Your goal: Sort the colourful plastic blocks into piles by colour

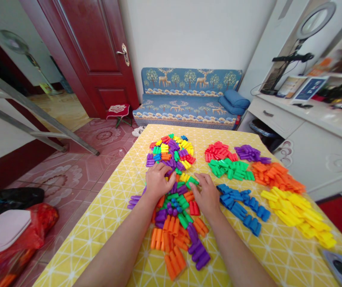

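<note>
A mixed heap of coloured plastic pieces (178, 201) lies in the middle of the table, in orange, purple, green, red, yellow and blue. My left hand (158, 181) rests on the heap's left side, fingers bent around a purple piece. On the right side of the heap is my right hand (205, 193), its thumb and fingers apart beside a green piece (192, 181). Sorted by colour at the right are red pieces (219, 152), green pieces (230, 169), purple pieces (250, 153), orange pieces (278, 176), blue pieces (242, 207) and yellow pieces (299, 213).
The table (99, 235) has a yellow patterned cloth. A grey object (341, 269) sits at its lower right corner. Beyond stand a blue sofa (185, 103) and a red stool (118, 110). A white cabinet (323, 147) is at the right, a metal ladder (33, 107) at the left.
</note>
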A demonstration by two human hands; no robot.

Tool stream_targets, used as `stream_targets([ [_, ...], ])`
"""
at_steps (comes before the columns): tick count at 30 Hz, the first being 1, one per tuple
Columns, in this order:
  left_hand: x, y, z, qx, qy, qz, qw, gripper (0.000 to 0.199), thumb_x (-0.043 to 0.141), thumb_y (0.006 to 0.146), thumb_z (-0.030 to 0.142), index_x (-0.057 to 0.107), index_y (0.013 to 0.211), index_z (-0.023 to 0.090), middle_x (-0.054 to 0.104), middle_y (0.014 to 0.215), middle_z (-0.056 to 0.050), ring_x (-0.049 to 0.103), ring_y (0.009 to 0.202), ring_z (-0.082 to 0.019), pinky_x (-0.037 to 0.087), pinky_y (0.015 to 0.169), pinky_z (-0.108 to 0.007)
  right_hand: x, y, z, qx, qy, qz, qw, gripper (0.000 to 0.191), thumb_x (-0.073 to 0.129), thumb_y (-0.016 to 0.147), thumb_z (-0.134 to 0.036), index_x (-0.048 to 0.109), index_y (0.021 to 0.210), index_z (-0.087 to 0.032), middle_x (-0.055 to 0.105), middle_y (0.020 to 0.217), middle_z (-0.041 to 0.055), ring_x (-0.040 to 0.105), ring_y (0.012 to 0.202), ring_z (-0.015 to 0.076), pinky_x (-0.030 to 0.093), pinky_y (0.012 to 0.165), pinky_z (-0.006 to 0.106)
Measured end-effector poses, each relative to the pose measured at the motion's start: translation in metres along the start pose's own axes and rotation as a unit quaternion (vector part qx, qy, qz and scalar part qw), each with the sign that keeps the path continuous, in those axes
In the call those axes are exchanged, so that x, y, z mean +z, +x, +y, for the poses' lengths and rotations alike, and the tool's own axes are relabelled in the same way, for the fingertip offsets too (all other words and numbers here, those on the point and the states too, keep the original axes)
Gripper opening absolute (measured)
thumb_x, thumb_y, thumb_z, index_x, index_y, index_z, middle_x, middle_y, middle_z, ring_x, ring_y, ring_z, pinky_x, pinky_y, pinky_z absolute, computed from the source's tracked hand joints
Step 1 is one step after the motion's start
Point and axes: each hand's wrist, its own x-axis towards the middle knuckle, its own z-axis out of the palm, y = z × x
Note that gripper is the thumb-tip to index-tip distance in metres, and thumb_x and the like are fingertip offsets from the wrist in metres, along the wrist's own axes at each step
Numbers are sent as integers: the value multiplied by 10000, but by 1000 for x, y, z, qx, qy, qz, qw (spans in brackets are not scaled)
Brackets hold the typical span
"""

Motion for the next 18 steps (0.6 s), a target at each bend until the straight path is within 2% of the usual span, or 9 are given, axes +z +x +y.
stream_targets([
  [4, 3, 0, -3, -13, 38, -12, 999, 119, 612, 745, 244, 703, 819, 225, 657, 879, -58, 597, 852, -231, 471, 746, -341, -1, -1, -6, -14, -22, -35, 999, 391, 561, 855, -335, 593, 1225, -212, 611, 1132, 86, 591, 1051, 240, 492, 896, 375],
  [9, 4, -1, 0, 1, 38, -39, 999, 217, 604, 663, 124, 716, 808, 239, 658, 885, -60, 570, 908, -266, 495, 818, -396, 8, -1, 6, -9, -3, -19, 1000, 413, 528, 874, -317, 547, 1269, -198, 602, 1151, 103, 584, 1063, 249, 488, 911, 389],
  [14, 12, -1, 2, 2, -41, -45, 998, 332, 531, 642, -2, 715, 797, 226, 664, 1025, -45, 573, 1015, -259, 482, 961, -447, 11, 1, 12, -18, 0, -8, 1000, 402, 572, 854, -308, 567, 1234, -178, 591, 1102, 113, 579, 1014, 249, 498, 877, 386],
  [18, 19, 0, -2, -12, -131, 7, 991, 353, 499, 723, -7, 703, 911, 211, 591, 1205, -69, 555, 1159, -234, 471, 1028, -430, 6, 0, 6, -43, -65, 4, 997, 355, 615, 832, -326, 615, 1166, -203, 607, 1054, 109, 542, 1008, 276, 470, 900, 426],
])
